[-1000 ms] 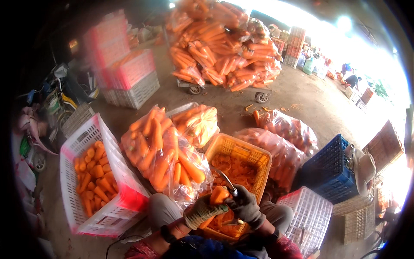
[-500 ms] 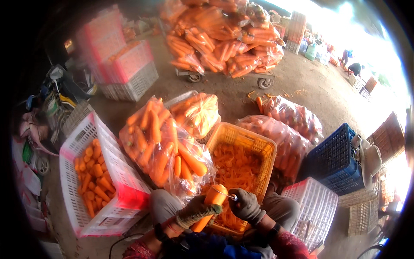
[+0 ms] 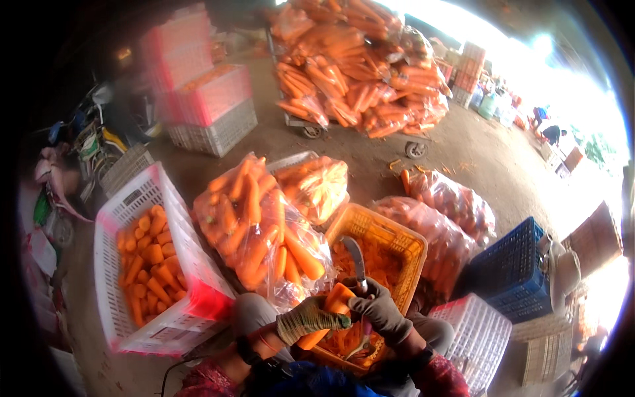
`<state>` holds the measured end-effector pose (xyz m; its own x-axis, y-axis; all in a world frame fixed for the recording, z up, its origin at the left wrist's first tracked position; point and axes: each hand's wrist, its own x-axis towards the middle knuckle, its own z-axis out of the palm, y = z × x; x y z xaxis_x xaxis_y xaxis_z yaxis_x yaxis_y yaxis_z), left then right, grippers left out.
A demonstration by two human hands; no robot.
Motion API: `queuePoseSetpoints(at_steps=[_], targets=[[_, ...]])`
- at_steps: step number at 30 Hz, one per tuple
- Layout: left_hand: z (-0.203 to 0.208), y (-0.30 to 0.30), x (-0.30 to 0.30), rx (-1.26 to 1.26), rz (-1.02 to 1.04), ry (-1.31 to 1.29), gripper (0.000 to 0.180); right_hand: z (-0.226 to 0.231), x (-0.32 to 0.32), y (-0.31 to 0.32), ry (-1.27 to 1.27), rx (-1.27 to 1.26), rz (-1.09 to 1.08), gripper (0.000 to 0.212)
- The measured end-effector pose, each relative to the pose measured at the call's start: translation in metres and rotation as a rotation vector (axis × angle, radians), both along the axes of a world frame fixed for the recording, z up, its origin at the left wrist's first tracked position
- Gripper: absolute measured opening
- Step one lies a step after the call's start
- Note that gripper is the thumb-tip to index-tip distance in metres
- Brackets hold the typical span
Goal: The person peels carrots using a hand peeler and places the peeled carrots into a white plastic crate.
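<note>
My left hand (image 3: 309, 321), in a knit work glove, is wrapped round a thick orange carrot (image 3: 338, 299). The carrot slants up between my hands, its upper end cut flat. My gloved right hand (image 3: 380, 311) grips a knife (image 3: 358, 262) with a curved metal blade. That blade points up and away from me, clear of the carrot, while my right fingers rest against the carrot's upper end. Below and beyond both hands stands an orange plastic crate (image 3: 411, 255) holding carrot peelings (image 3: 383, 261). Its near part is partly hidden by my hands.
At left, a white and pink crate (image 3: 202, 291) holds peeled carrots (image 3: 149, 264). Bagged carrots (image 3: 261, 225) stand beside it, with more bags (image 3: 426, 228) to the right. A blue crate (image 3: 506, 271) and a white crate (image 3: 475, 337) stand at right. Farther off is a loaded cart (image 3: 415, 149).
The knife has come off the carrot, its blade turned to point upward. My right fingers have moved onto the carrot's end. My view has shifted slightly.
</note>
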<state>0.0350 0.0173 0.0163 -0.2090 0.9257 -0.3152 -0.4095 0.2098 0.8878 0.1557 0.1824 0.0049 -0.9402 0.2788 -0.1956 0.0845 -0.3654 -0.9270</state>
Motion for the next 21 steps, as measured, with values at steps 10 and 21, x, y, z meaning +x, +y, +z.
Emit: queuePoseSetpoints(at_steps=[10,21], targets=[[0.054,-0.099,-0.012,0.072,0.541,0.000,0.025,0.056,-0.072,-0.066,0.499,1.127,-0.051,0.047],[0.056,-0.237,-0.048,-0.089,1.482,0.966,0.014,0.098,-0.182,-0.210,0.751,1.548,0.423,0.022]])
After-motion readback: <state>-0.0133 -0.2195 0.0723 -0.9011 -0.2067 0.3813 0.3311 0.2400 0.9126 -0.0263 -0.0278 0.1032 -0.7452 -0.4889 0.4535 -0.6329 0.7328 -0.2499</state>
